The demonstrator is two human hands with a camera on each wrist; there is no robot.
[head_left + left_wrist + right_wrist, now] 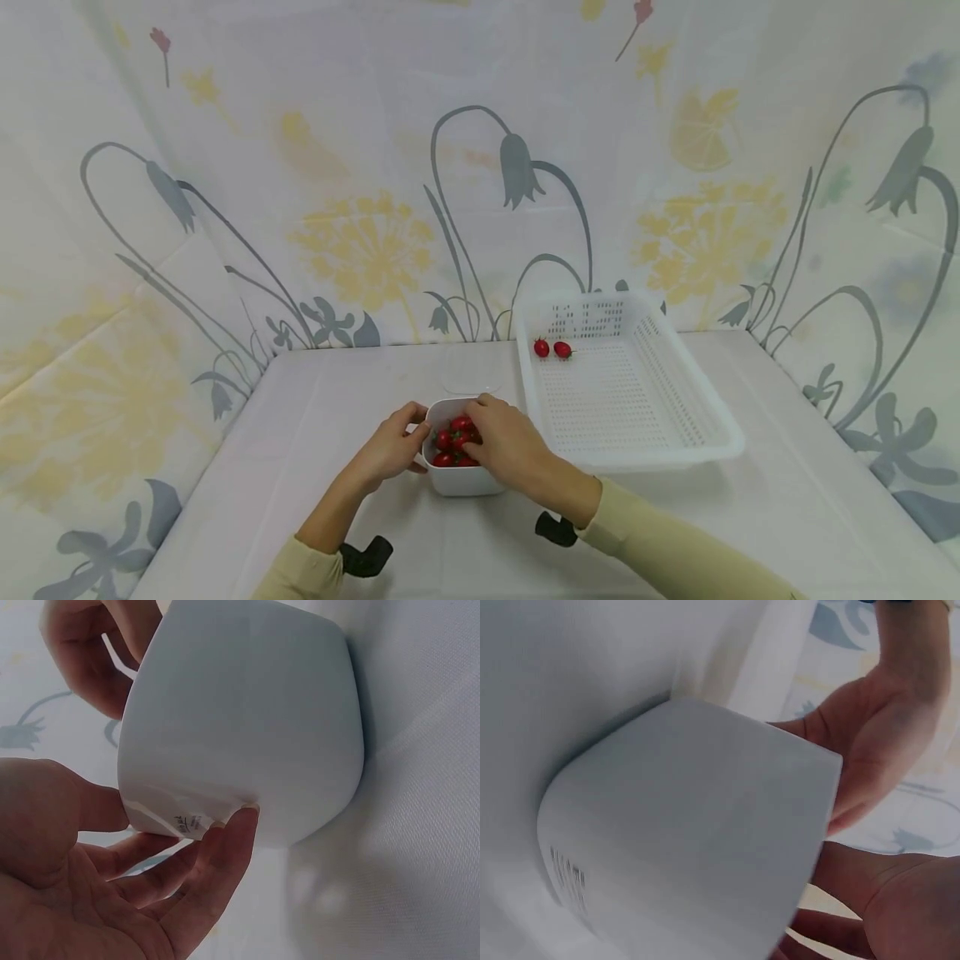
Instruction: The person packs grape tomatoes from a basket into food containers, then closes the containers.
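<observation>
A white rounded-square container (pixel 465 482) stands on the table with several red cherry tomatoes (pixel 444 440) inside. My left hand (pixel 390 446) holds the container's left side; in the left wrist view its fingertips (pixel 244 825) lie against the outer wall and the thumb is at the rim. My right hand (pixel 510 442) reaches over the right rim, thumb and fingers down among the tomatoes. Its fingertips are partly hidden, so whether they pinch a tomato does not show. The right wrist view has the container wall (pixel 682 825) in front of the right hand (pixel 907 907).
Behind and to the right sits a white perforated basket (pixel 712 425), with two cherry tomatoes (pixel 551 348) at its far left corner. A faint clear lid-like piece (pixel 472 379) lies behind the container. A flower-printed cloth (pixel 360 167) hangs at the table's back.
</observation>
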